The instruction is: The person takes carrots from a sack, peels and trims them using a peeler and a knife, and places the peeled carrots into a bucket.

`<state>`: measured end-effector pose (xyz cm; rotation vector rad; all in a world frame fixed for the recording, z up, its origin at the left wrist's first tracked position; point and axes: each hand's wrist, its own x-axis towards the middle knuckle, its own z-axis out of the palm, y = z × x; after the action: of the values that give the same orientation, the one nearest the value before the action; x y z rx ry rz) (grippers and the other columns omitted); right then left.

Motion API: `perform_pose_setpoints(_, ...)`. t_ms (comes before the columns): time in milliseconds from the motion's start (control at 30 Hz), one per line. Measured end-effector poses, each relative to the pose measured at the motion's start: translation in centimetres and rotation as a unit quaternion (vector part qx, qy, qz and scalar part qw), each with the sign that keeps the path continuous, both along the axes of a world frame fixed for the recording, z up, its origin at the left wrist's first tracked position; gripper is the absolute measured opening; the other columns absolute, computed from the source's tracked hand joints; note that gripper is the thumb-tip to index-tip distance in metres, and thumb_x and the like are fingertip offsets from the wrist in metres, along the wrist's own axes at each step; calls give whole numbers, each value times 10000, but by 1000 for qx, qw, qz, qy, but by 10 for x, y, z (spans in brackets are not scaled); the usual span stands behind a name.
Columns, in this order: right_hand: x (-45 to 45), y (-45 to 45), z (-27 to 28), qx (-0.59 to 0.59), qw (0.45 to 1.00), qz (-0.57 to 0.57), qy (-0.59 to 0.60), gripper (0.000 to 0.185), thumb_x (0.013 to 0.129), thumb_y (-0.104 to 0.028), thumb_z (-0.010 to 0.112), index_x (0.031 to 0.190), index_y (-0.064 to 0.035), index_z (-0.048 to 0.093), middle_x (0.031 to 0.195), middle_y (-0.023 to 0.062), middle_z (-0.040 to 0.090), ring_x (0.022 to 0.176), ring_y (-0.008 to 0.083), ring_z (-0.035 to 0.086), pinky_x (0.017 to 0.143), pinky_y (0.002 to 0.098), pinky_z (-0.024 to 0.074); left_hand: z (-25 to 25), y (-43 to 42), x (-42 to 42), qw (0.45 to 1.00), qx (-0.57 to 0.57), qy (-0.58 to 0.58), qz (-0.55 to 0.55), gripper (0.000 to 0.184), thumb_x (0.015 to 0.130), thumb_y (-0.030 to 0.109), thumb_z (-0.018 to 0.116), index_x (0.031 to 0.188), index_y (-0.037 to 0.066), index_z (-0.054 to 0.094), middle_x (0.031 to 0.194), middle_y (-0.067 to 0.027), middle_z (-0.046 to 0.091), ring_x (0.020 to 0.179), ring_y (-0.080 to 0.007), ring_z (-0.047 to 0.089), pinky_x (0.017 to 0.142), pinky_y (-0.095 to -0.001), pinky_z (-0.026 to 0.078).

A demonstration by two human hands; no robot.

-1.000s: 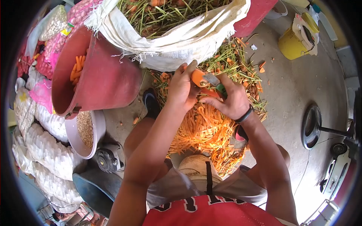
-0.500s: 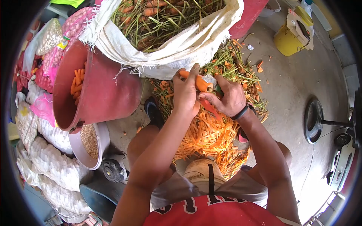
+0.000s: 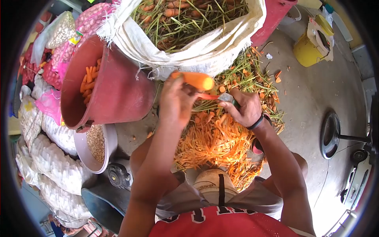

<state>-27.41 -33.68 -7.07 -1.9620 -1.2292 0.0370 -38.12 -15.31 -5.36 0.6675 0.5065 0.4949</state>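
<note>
My left hand (image 3: 173,98) is closed around a fat orange carrot (image 3: 193,80), with my fingers wrapped on the end away from my other hand. The carrot lies on its side in the air, in front of the big white sack (image 3: 189,63), and its bright cut end points toward my right side. My right hand (image 3: 248,110) is closed on a small knife (image 3: 226,98) with a bit of green on its handle. The blade points toward my left hand, just below the carrot's cut end and apart from it. A thin red thing (image 3: 207,96) sits between the blade and my left hand, but I can't tell what it is. I have a black band (image 3: 256,121) on my right wrist. Under my hands, a big pile of orange peels (image 3: 215,136) lies on the floor, with green stems (image 3: 246,77) and carrot bits past it. The sack is full of more carrots and stems. On my left, a red tub (image 3: 126,87) leans over with clean carrots (image 3: 90,82) inside, near a pale bowl (image 3: 81,152).
</note>
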Motion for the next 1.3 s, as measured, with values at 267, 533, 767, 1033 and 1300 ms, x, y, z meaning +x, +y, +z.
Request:
perform_pose_setpoints(267, 13, -6, -33, -251, 964, -61, 70, 367, 855, -142, 624, 1158, 22, 497, 994, 262, 618, 865, 426, 621, 757, 496, 521, 51, 109, -59, 957, 21, -257, 134, 613, 954, 540, 504, 1242, 0, 541, 939, -69, 652, 661, -121, 530, 576, -261, 449)
perform_pose_setpoints(533, -16, 17, 2, 90, 761, 52, 640, 320, 971, -173, 567, 1241, -16, 497, 1046, 113, 607, 892, 162, 632, 667, 305, 543, 45, 14, -16, 965, 219, -144, -11, 488, 1056, 386, 307, 1300, 15, 509, 564, 12, 420, 423, -62, 323, 424, -220, 279)
perform_pose_setpoints(767, 8, -1, -1, 65, 912, -68, 399, 254, 963, -109, 554, 1197, -15, 523, 834, 70, 629, 628, 142, 619, 576, 290, 510, 52, 1, 6, 921, 346, 43, -174, 388, 1010, 229, 485, 1311, -15, 501, 950, -65, 660, 929, -157, 618, 889, -285, 447)
perform_pose_setpoints(1033, 68, -57, 21, -49, 984, -167, 43, 180, 911, -92, 571, 1089, -66, 587, 936, 172, 667, 863, 388, 651, 739, 407, 508, 103, 65, 107, 862, 503, 16, 66, 274, 986, 184, 540, 1123, -24, 653, 962, -76, 692, 881, -131, 652, 803, -269, 511)
perform_pose_setpoints(1300, 60, -64, 33, -145, 981, -108, 66, 180, 889, -105, 574, 1063, -60, 587, 867, 193, 635, 822, 404, 624, 704, 460, 498, 54, 169, 304, 428, 882, 194, 28, 303, 927, 283, 604, 1093, 40, 676, 945, -202, 699, 860, -324, 687, 786, -433, 554)
